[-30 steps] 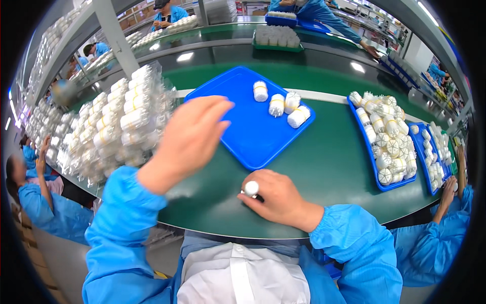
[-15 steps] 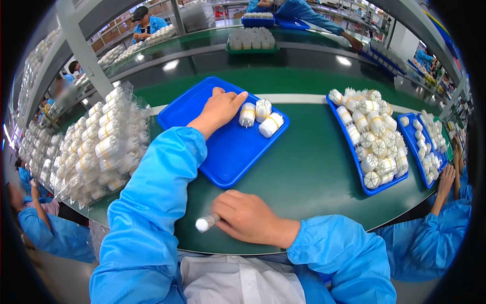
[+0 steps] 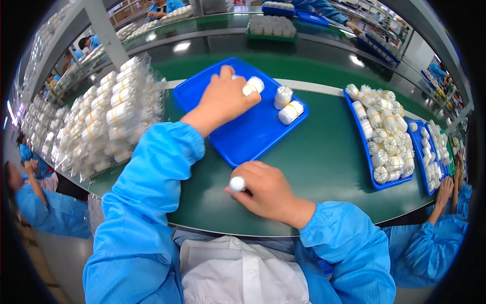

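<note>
My left hand (image 3: 225, 96) is over a blue tray (image 3: 243, 147), its fingers closed round a white cylindrical bundle with a yellow band (image 3: 253, 86). Part of that bundle is hidden by the fingers. Two more banded bundles sit in the tray's right corner: one stands upright (image 3: 283, 97), the other lies tilted (image 3: 291, 112). Near the table's front edge, my right hand (image 3: 271, 192) is closed on a slim tube with a round white end (image 3: 237, 184). Most of the tube is hidden in the fist.
On the left rises a stack of clear plastic packs (image 3: 109, 111) full of banded bundles. A heaped blue tray (image 3: 379, 185) stands at right, with a second blue tray (image 3: 430, 190) beyond it. Co-workers in blue sleeves sit on both sides. A filled green tray (image 3: 271, 36) is at the back.
My left hand has closed on one bundle and shifted it away from the other two. My right hand has turned the tube so its white end faces up. The view has shifted slightly.
</note>
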`<state>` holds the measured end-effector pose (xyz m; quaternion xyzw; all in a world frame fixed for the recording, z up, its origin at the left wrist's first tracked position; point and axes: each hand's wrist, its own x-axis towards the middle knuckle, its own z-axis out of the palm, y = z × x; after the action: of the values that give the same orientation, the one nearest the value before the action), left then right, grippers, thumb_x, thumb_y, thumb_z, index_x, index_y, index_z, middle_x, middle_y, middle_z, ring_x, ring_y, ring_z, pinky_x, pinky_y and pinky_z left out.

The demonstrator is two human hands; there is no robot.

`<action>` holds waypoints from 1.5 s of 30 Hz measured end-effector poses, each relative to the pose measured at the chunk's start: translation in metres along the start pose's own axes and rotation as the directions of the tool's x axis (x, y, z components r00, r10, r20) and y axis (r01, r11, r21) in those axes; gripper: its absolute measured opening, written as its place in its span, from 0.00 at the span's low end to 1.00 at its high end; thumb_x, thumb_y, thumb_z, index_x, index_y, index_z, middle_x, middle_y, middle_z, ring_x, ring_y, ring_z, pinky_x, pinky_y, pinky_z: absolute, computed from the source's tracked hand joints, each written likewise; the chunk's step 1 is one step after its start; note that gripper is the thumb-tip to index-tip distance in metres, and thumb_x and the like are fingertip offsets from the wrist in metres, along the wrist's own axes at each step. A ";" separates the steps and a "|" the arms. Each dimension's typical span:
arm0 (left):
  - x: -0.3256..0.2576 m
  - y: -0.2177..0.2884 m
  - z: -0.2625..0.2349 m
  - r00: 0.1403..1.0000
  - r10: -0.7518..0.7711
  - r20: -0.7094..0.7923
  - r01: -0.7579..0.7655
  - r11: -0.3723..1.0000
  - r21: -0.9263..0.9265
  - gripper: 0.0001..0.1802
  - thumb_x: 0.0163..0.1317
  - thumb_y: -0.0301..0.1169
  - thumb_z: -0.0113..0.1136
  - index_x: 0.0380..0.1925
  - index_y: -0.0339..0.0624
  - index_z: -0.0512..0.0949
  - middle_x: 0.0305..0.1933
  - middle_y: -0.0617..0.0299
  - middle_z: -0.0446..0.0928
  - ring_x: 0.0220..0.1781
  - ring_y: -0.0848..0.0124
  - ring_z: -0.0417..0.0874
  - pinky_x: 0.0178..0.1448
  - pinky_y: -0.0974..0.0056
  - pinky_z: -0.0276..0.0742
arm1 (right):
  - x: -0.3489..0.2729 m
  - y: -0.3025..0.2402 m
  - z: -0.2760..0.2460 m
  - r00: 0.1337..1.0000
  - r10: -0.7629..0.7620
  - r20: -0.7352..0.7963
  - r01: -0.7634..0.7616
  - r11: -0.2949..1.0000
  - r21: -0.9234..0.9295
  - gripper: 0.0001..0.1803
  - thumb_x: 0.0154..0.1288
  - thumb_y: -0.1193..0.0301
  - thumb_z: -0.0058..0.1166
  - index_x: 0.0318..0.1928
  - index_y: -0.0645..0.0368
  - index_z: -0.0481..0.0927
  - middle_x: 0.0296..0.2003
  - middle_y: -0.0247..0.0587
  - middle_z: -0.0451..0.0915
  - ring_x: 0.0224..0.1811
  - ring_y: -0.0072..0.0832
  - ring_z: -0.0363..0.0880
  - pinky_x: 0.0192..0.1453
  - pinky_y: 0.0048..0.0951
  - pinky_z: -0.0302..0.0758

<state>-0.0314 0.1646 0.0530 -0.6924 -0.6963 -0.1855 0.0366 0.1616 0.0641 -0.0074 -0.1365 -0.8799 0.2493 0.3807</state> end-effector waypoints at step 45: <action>-0.224 0.008 -0.010 0.985 0.061 -0.158 -0.143 0.803 -0.578 0.30 0.49 0.24 0.76 0.54 0.40 0.77 0.50 0.52 0.80 0.54 0.51 0.79 0.58 0.52 0.76 | 0.008 -0.013 -0.013 0.984 0.047 -0.170 -0.029 0.993 0.112 0.09 0.59 0.76 0.72 0.36 0.62 0.83 0.34 0.38 0.83 0.32 0.26 0.82 0.35 0.28 0.77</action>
<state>-0.0173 -0.0517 -0.0049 -0.6924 -0.5626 -0.4346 -0.1232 0.1650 0.0606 0.0120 -0.1533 -0.8261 0.2914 0.4573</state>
